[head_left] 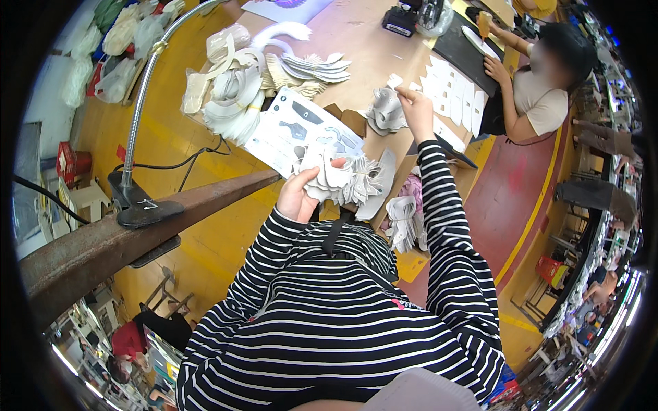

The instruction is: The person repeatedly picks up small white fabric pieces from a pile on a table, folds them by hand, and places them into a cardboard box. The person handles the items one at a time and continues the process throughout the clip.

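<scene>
At the near edge of the table (pixel 363 41), the person's left hand (pixel 296 196) grips a bunch of curved white pieces (pixel 327 179), beside a printed sheet (pixel 281 140) that lies toward the table's left edge. The right hand (pixel 417 111) reaches farther in, its fingertips drawn together at a small white piece (pixel 395 81) just above a grey-white stack (pixel 385 115); whether they grip it cannot be told. Flat white cutouts (pixel 449 88) lie in rows near the table's right edge.
</scene>
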Motion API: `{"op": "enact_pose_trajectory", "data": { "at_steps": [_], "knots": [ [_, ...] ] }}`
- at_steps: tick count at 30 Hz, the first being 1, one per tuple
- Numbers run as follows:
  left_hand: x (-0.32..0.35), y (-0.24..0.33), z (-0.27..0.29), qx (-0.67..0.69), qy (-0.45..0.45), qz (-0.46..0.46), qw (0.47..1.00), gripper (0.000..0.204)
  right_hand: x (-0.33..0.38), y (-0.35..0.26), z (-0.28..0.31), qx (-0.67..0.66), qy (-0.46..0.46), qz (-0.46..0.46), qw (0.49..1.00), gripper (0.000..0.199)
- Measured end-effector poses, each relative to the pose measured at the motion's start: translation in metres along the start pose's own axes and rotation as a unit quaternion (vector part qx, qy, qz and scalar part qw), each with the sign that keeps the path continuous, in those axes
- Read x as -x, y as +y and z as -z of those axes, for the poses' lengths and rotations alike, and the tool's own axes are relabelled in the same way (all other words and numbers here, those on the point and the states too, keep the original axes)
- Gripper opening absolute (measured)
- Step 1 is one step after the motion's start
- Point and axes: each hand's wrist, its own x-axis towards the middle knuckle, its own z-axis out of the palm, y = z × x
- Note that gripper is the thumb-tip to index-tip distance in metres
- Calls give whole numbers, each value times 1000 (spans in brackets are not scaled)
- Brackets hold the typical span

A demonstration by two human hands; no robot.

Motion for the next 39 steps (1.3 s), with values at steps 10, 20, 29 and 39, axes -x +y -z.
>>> {"op": "enact_pose_trajectory", "data": {
  "at_steps": [10, 20, 29, 39],
  "knots": [
    [2, 0, 2, -31, 19, -32, 999, 47, 73, 20, -74, 27, -47, 16, 998, 37],
    [-14, -17, -14, -103, 59, -32, 992, 39, 130, -180, 32, -216, -70, -74, 971, 37],
    [-21, -2, -10, -46, -27, 9, 999, 57, 107, -127, 55, -333, -82, -240, 908, 23],
    [-3, 6, 13, 29, -3, -20, 999, 52, 5, -17, 9, 21, 38, -51, 998, 20]
  ]
}}
